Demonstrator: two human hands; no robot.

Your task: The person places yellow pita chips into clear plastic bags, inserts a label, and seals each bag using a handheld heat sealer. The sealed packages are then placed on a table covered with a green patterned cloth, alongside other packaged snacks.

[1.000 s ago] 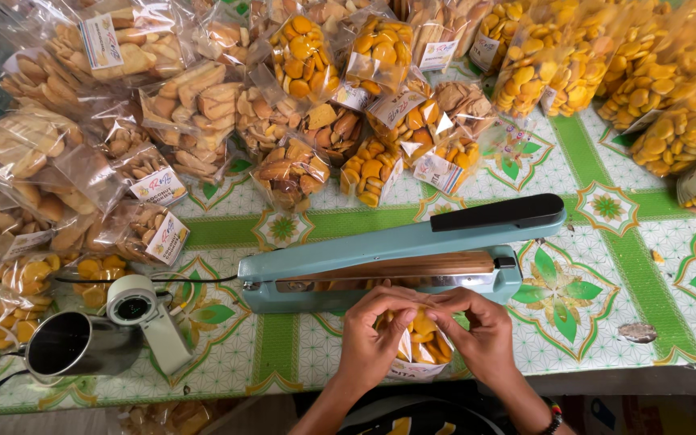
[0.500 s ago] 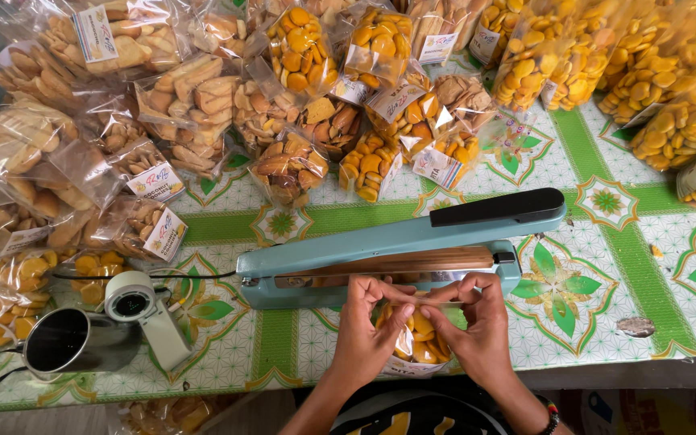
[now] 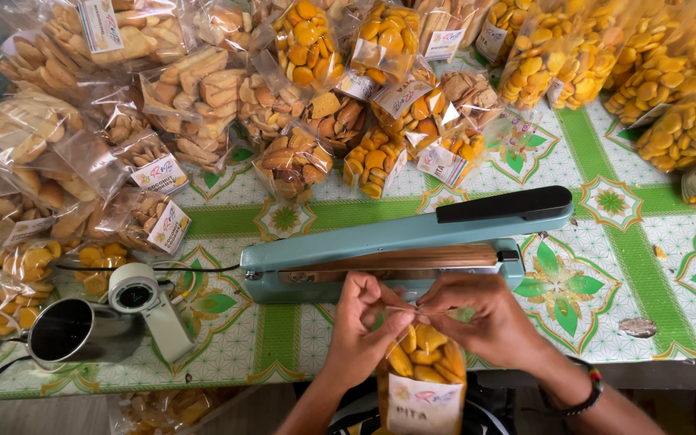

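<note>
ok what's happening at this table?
A person holds the open top of a clear bag of yellow snacks, left hand and right hand pinching its mouth together just in front of a blue heat sealer. The sealer's arm is raised. Many filled bags lie piled across the patterned tablecloth behind it.

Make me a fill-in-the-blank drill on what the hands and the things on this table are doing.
1. The left hand and right hand pinch the open top of a clear ____ of yellow biscuits.
2. The teal heat sealer lies just beyond the hands with its arm ____.
3. The tape dispenser sits to the ____ of the sealer.
4. The tablecloth is white patterned with ____.

Missing words: bag; raised; left; green
</note>
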